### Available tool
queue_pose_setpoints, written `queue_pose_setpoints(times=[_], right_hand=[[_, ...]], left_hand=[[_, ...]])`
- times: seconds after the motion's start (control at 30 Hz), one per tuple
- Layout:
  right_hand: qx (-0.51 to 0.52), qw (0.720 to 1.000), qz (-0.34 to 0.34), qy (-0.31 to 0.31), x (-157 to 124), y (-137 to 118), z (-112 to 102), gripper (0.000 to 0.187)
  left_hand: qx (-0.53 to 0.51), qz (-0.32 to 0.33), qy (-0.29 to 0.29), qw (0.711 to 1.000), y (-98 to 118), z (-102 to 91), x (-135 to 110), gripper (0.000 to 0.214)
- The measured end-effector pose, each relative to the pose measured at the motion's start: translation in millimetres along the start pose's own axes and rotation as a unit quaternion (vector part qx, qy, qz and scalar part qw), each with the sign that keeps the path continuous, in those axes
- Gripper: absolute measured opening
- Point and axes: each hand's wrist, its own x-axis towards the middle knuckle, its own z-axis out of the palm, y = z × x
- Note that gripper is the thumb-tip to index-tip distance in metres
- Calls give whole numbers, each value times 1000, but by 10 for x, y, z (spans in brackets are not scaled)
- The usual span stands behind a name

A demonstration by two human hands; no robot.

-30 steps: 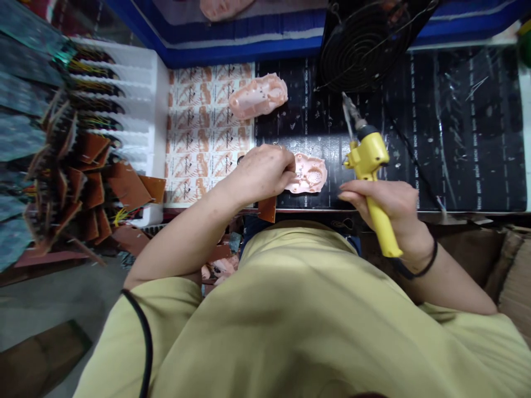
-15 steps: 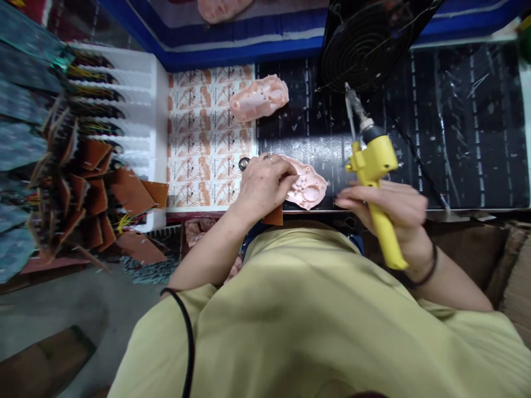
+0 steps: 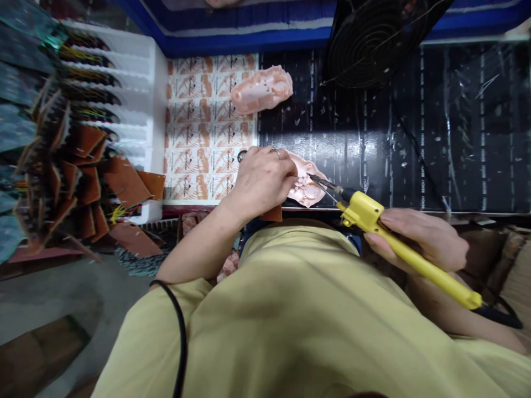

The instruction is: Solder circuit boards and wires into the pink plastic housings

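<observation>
My left hand (image 3: 261,179) presses down on a pink plastic shell (image 3: 309,188) at the near edge of the black work mat (image 3: 415,138), with a small brown circuit board (image 3: 271,213) under the palm. My right hand (image 3: 418,237) grips a yellow soldering iron (image 3: 385,232), held low and pointing left. Its metal tip (image 3: 316,179) rests on the inner face of the pink shell.
A second pink shell (image 3: 262,88) lies further back on the patterned paper (image 3: 199,127). A black fan (image 3: 373,38) stands at the back. A white foam tray (image 3: 124,83) and piles of brown circuit boards (image 3: 83,177) with wires fill the left side.
The soldering iron swung down from pointing up and away to lying low, its tip now on the pink shell. My left hand stayed on the shell, which tilted slightly.
</observation>
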Motion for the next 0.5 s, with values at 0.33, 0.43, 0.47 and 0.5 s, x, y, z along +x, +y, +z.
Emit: queue_pose_setpoints(times=[0.33, 0.43, 0.47, 0.5], right_hand=[[8, 997, -28, -72, 93, -31, -4, 36], [5, 997, -3, -82, 81, -42, -114, 27], [-1, 997, 22, -79, 57, -37, -159, 23], [-7, 996, 57, -75, 23, -24, -200, 19]], left_hand=[[20, 2, -33, 999, 62, -97, 63, 28], [25, -2, -42, 999, 63, -107, 93, 28], [27, -4, -46, 999, 63, -110, 100, 27], [28, -6, -50, 998, 63, -113, 105, 26]])
